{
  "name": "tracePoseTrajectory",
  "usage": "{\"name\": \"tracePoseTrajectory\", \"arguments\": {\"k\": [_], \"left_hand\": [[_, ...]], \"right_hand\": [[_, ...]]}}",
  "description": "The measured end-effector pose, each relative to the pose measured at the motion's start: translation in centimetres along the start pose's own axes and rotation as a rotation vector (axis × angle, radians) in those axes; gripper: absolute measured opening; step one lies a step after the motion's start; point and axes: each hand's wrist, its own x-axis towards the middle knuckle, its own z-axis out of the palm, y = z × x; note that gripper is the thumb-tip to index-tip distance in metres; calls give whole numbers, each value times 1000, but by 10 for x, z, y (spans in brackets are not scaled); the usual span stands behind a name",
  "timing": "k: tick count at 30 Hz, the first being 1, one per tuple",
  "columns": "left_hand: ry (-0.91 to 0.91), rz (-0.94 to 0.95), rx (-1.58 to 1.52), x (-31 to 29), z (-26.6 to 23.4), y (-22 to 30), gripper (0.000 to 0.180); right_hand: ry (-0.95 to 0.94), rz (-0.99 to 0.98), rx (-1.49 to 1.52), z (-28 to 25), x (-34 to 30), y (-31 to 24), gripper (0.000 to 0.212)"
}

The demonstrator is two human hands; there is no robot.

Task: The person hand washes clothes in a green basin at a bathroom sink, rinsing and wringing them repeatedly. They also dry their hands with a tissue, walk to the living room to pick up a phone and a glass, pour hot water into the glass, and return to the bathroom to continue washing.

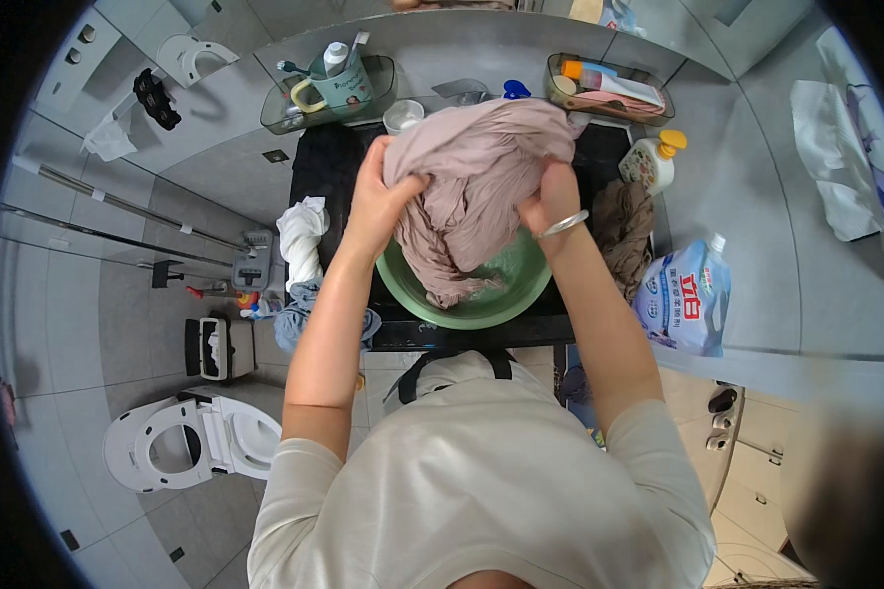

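A wet, dusty-pink cloth [467, 187], perhaps a garment, is bunched up between my two hands above a green basin [422, 312]. Its lower end hangs down into the water [514, 270] in the basin. My left hand [378, 201] grips the cloth's left side, thumb on top. On the right side, my right hand [552, 199] has its fingers closed on the cloth; a silver bangle [564, 224] circles that wrist. What kind of garment it is cannot be made out.
On the black counter [329, 167], a white cloth [303, 236] and a blue-grey cloth [309, 312] lie left, a brown cloth [621, 231] right. Beyond that stand a yellow-pump bottle [650, 162] and a detergent pouch [686, 294]. Bins with a mug [344, 90] and tubes [614, 86] line the back.
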Motion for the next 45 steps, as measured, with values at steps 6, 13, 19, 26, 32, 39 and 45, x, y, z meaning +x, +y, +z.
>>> {"name": "tracePoseTrajectory", "arguments": {"k": [6,13,19,26,32,39,45], "left_hand": [[-201,3,178,-18,5,-32,82],[60,-139,372,-17,-7,-48,34],[131,-151,-217,-7,-11,-8,23],[-47,-158,-403,13,37,-16,27],[-395,-39,1554,-34,-25,-104,66],[-491,-188,888,-41,-62,-104,57],[-310,-296,536,-59,-71,-116,45]], "right_hand": [[-138,-159,-83,29,-2,-5,27],[-158,-565,-574,-2,1,21,28],[111,-37,-324,-59,-8,61,32],[80,-139,-519,-100,5,103,53],[-57,-74,-1773,-179,-16,38,71],[-466,152,-1420,-129,-9,13,59],[-620,301,-1986,-105,20,67,44]]}}
